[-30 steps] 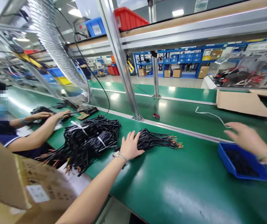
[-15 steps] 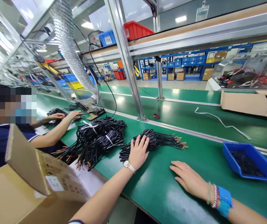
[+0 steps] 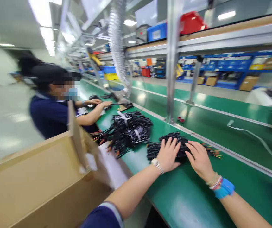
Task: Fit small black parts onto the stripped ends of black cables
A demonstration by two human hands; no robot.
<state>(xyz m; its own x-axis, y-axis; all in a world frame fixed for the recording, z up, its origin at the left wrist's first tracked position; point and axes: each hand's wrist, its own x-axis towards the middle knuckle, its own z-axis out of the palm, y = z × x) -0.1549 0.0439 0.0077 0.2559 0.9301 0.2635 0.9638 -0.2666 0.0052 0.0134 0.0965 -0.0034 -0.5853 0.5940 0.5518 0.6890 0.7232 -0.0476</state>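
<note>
A bundle of black cables [image 3: 154, 150] with bare orange wire ends lies on the green workbench [image 3: 159, 186]. My left hand [image 3: 169, 155] rests on the bundle's middle, fingers stretched out and apart. On its right part lies my right hand [image 3: 199, 158], fingers extended over the cables near the wire ends. Neither hand is wrapped around the bundle. To the left sits a larger heap of black cables [image 3: 136, 128], tied with white bands, its wire ends pointing toward the bench's near edge.
An open cardboard box [image 3: 43, 177] stands at the near left. Beyond it a co-worker [image 3: 52, 101] handles cables at the bench. A metal post [image 3: 171, 69] rises behind the bundle. Small red rings [image 3: 180, 119] and a white strap [image 3: 252, 134] lie farther back.
My view has turned left, bringing more of the box and co-worker in. My right hand has moved from the bare bench onto the cable bundle; my left hand stays on it.
</note>
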